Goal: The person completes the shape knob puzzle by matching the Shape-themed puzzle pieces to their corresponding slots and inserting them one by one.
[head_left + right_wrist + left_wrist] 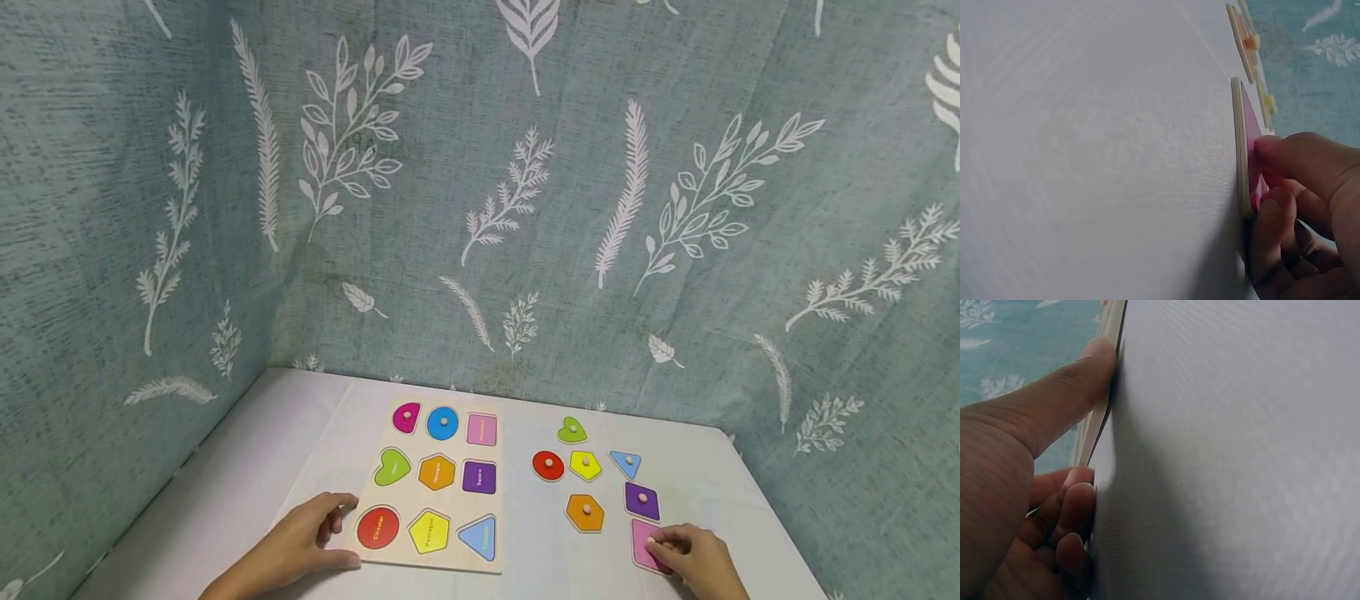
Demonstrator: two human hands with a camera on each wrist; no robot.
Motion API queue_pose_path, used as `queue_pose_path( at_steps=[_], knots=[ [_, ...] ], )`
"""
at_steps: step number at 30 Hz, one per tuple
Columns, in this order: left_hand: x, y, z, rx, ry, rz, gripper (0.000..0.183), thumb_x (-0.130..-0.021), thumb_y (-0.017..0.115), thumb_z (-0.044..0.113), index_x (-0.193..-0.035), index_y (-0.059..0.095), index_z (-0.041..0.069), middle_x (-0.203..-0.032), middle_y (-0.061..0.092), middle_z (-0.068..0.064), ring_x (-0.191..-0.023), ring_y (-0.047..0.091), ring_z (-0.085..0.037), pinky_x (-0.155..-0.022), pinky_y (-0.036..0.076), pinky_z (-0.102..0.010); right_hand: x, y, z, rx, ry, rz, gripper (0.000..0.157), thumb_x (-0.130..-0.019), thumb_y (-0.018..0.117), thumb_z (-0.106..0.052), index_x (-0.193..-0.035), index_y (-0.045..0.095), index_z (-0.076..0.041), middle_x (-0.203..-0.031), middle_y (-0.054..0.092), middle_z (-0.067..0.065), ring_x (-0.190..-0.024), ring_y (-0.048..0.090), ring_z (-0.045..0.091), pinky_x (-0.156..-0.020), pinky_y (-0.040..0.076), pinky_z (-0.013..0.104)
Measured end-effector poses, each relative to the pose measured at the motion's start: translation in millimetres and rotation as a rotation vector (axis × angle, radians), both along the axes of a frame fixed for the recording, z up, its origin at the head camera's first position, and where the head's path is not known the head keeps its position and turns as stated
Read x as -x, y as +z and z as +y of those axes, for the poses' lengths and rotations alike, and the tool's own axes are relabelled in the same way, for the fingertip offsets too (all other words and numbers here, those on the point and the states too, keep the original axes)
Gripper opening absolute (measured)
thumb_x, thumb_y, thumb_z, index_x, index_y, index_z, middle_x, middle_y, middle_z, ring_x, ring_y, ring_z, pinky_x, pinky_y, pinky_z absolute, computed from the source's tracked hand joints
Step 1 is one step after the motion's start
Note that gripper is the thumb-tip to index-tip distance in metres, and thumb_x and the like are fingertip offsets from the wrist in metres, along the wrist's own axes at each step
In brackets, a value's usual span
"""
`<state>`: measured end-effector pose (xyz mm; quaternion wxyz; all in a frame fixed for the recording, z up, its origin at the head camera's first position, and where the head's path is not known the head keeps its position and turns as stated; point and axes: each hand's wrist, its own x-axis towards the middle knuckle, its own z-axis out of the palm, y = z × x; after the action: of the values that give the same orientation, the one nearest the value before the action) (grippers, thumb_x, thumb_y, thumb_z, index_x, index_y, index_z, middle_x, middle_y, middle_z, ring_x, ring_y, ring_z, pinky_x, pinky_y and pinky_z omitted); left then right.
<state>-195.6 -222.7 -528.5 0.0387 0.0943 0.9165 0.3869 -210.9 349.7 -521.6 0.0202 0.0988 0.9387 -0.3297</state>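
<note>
Head view: a wooden board point(401, 497) lies on the white tabletop point(540, 533), with a knobbed magenta piece point(407, 417) and a knobbed blue circle point(442, 423) in its far row. The left hand point(300, 540) is at the board's near left corner, thumb and index finger apart along the edge. Well to the right of the board, the right hand point(699, 558) is clamped on the small knob point(650, 542) of the pink rectangular piece point(640, 547). That piece is just beside the purple square piece point(642, 502), with the orange hexagon piece point(584, 513) near. With neighbours so close, a low sideways drag could knock the purple one askew.

Left wrist view: the thumb tip touches the board's edge while the other fingers bend in beside it, without wrapping round the wood (as far as this angle tells). Bracing this light could let the board slide or skew under a sideways push.

Right wrist view: the pink piece shows nearly edge-on, thumb and finger together over its face. Whether it is clear of the tabletop, I cannot tell. Everything hangs on one little knob, so an off-centre pinch could let the piece tip, swivel or slip free.
</note>
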Motion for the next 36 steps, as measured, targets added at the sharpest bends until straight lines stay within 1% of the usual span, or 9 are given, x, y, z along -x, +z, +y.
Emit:
queue_pose_path(
  at_steps=[6,10,17,20,22,27,31,36],
  knots=[
    [-1.5,0.4,-0.2,0.003,0.015,-0.011,0.078,-0.063,0.099,0.036,-0.125,0.064,0.002,-0.083,0.049,0.001,-0.074,0.048,-0.011,-0.064,0.045,-0.022,-1.4,0.0,-2.5,-0.034,0.022,0.049,0.026,-0.086,0.085,-0.027,-0.094,0.076,-0.004,-0.077,0.061,-0.003,-0.074,0.054,0.016,-0.063,0.047,0.026],
    [-1.4,0.8,0.6,0.000,0.020,-0.020,0.078,-0.063,0.099,0.036,-0.124,0.064,0.002,-0.083,0.050,0.001,-0.074,0.049,-0.012,-0.064,0.045,-0.023,-3.6,2.5,-3.0,-0.037,0.033,0.078,0.022,-0.085,0.086,-0.025,-0.092,0.077,-0.005,-0.077,0.060,-0.003,-0.074,0.054,0.015,-0.062,0.047,0.025],
    [-1.8,0.4,-0.4,-0.014,0.006,-0.018,0.077,-0.064,0.098,0.035,-0.124,0.063,0.002,-0.083,0.049,0.001,-0.074,0.048,-0.011,-0.064,0.045,-0.023,-4.7,5.7,-6.0,-0.050,0.053,0.113,0.016,-0.084,0.086,-0.023,-0.089,0.076,-0.010,-0.076,0.058,-0.003,-0.069,0.052,0.015,-0.060,0.044,0.025],
    [-1.4,0.6,-1.3,-0.015,-0.014,-0.006,0.075,-0.065,0.098,0.034,-0.123,0.063,0.002,-0.083,0.049,0.002,-0.074,0.047,-0.010,-0.063,0.044,-0.023,-3.3,6.6,-7.4,-0.055,0.062,0.123,0.016,-0.085,0.085,-0.025,-0.088,0.076,-0.012,-0.078,0.058,-0.004,-0.069,0.051,0.014,-0.059,0.044,0.025],
    [-0.8,1.1,-1.9,-0.011,-0.036,0.011,0.075,-0.065,0.098,0.035,-0.123,0.063,0.001,-0.084,0.049,0.002,-0.074,0.047,-0.008,-0.063,0.043,-0.023,-2.0,7.2,-8.5,-0.048,0.054,0.119,0.017,-0.085,0.085,-0.027,-0.089,0.076,-0.012,-0.078,0.058,-0.004,-0.069,0.051,0.014,-0.058,0.044,0.025],
    [0.9,1.8,-3.0,0.008,-0.073,0.060,0.077,-0.066,0.098,0.036,-0.124,0.062,0.001,-0.086,0.049,0.003,-0.074,0.045,-0.005,-0.064,0.042,-0.023,0.6,11.0,-12.3,-0.042,0.040,0.111,0.021,-0.087,0.084,-0.029,-0.093,0.078,-0.010,-0.080,0.059,-0.003,-0.071,0.052,0.016,-0.055,0.044,0.025],
    [0.6,1.3,-4.4,0.012,-0.073,0.065,0.077,-0.065,0.098,0.037,-0.123,0.062,0.001,-0.085,0.049,0.004,-0.074,0.045,-0.005,-0.063,0.042,-0.023,3.5,14.8,-16.5,-0.050,0.064,0.129,0.021,-0.087,0.084,-0.029,-0.094,0.078,-0.010,-0.080,0.058,-0.003,-0.071,0.053,0.016,-0.056,0.044,0.026],
    [-0.6,0.5,-5.8,0.009,-0.073,0.064,0.077,-0.065,0.097,0.037,-0.123,0.062,0.001,-0.085,0.049,0.004,-0.074,0.045,-0.005,-0.063,0.042,-0.023,7.2,16.9,-21.4,-0.063,0.095,0.168,0.019,-0.086,0.085,-0.029,-0.091,0.077,-0.011,-0.080,0.057,-0.004,-0.068,0.052,0.013,-0.056,0.043,0.025]
  ],
)
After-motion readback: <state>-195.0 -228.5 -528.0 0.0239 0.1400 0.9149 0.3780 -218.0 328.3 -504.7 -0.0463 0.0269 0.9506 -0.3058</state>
